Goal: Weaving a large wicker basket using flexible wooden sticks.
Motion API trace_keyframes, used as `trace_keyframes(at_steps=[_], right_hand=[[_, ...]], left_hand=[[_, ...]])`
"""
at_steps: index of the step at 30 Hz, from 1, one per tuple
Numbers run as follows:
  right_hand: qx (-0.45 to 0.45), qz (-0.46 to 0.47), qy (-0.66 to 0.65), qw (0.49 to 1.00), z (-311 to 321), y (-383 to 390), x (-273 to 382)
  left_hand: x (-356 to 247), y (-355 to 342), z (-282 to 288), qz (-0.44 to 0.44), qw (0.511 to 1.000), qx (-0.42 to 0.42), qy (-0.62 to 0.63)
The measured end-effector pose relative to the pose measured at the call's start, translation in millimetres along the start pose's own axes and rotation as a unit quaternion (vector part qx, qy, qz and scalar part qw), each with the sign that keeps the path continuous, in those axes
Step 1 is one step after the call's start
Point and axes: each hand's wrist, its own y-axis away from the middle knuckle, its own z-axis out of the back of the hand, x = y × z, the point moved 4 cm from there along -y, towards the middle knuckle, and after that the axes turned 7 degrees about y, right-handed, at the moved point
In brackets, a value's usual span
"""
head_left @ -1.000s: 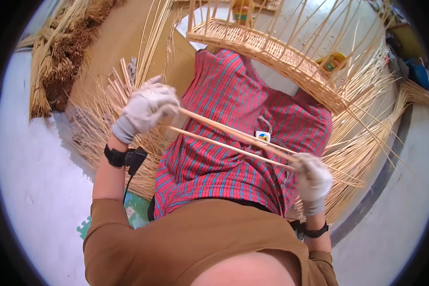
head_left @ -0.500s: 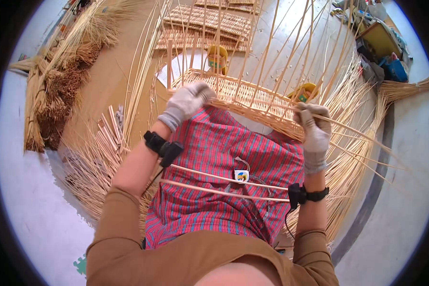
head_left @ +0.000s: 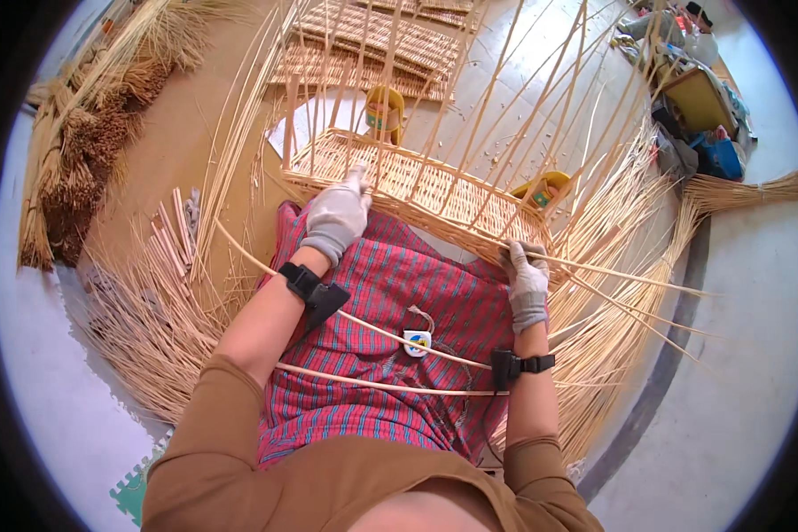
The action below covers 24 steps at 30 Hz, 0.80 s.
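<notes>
Cloth (head_left: 355, 279): red, blue-striped, lay lower centre under two slender pale rods (head_left: 372, 383).
Right hand (head_left: 529, 285): white-gloved, was clamped on the pale rectangular wicker basket (head_left: 443, 228), fingers bent.
Left hand (head_left: 337, 217): white-gloved, apart from the right, forearm slanted, pointed its index finger up-frame at the basket; grip unclear.
Basket: stood upper centre, tall stakes (head_left: 290, 124) rising.
</notes>
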Motion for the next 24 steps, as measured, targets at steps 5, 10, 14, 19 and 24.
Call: trace_keyframes(at_steps=[5,10,14,19,24], right_hand=[[0.013,0.047,0.084,0.995,5.9,-15.0,5.3],[-0.009,0.060,0.114,0.992,1.6,-10.3,7.8],[-0.011,0.059,0.159,0.985,-10.5,-7.5,28.6],[0.121,0.158,0.290,0.936,-119.0,-43.9,103.0],[0.082,0.431,0.446,0.780,-246.0,-74.9,160.4]], left_hand=[[-39.5,-13.4,-39.2,-0.040,0.994,0.011,0.099],[-25.4,-32.9,-78.1,0.048,0.956,0.186,0.224],[-18.4,-30.5,-84.1,0.070,0.884,0.247,0.390],[-30.1,-15.2,-90.5,0.044,0.908,0.108,0.403],[-26.3,-19.7,-90.8,0.101,0.902,0.083,0.412]])
